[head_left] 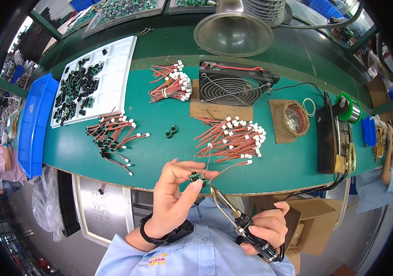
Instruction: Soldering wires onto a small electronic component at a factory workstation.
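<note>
My left hand (174, 195) pinches a small green circuit board (196, 176) between thumb and fingers, just above the table's front edge. Thin red and black wires with white plugs lead away from the board area. In my right hand (266, 228) is a soldering iron (234, 212) with a thin metal tube along its shaft. Its tip is at the board and wire ends; whether it touches them I cannot tell. Beyond my hands lie a pile of wires with white plugs (233, 138) and a couple of loose boards (171, 132). Boards with wires attached (109, 133) are heaped to the left.
A white tray (120, 60) of small boards and a blue bin (37, 124) stand left. Behind are bundled wires (171, 85), a fan (233, 85) and a fume hood (233, 34). A tip-cleaning pot (296, 118), solder spool (354, 108) and black soldering station (327, 142) stand right.
</note>
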Motion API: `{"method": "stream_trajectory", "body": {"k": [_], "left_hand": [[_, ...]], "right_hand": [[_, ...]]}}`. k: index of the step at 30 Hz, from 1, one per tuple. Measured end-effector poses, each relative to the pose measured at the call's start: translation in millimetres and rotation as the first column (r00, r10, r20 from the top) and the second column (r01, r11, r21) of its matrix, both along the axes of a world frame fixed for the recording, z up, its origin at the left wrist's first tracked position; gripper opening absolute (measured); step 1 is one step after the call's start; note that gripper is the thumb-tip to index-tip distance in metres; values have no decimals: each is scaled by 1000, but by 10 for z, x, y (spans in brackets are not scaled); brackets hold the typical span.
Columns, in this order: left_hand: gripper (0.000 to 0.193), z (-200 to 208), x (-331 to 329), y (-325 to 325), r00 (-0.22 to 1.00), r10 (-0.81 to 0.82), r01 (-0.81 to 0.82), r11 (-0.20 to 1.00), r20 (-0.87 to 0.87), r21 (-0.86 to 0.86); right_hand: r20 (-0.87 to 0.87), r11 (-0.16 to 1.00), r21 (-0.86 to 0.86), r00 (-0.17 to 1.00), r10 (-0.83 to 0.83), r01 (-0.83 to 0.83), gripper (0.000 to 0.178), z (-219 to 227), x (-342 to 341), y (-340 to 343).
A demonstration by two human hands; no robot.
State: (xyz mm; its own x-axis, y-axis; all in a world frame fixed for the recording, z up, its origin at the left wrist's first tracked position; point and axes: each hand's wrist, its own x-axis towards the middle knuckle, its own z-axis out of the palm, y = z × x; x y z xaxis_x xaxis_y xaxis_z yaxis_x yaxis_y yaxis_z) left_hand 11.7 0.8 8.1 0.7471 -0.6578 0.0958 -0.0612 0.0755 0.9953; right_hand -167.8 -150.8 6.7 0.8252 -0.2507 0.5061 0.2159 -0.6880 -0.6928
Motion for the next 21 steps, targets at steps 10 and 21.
{"method": "stream_trajectory", "body": {"k": [10, 21], "left_hand": [[13, 47, 36, 31, 997, -17, 13, 999, -74, -53], [21, 243, -6, 41, 853, -97, -4, 981, -512, -192]], "right_hand": [[154, 994, -14, 982, -109, 113, 39, -70, -75, -154], [-69, 696, 109, 704, -707, 710, 39, -499, 280, -599]]}}
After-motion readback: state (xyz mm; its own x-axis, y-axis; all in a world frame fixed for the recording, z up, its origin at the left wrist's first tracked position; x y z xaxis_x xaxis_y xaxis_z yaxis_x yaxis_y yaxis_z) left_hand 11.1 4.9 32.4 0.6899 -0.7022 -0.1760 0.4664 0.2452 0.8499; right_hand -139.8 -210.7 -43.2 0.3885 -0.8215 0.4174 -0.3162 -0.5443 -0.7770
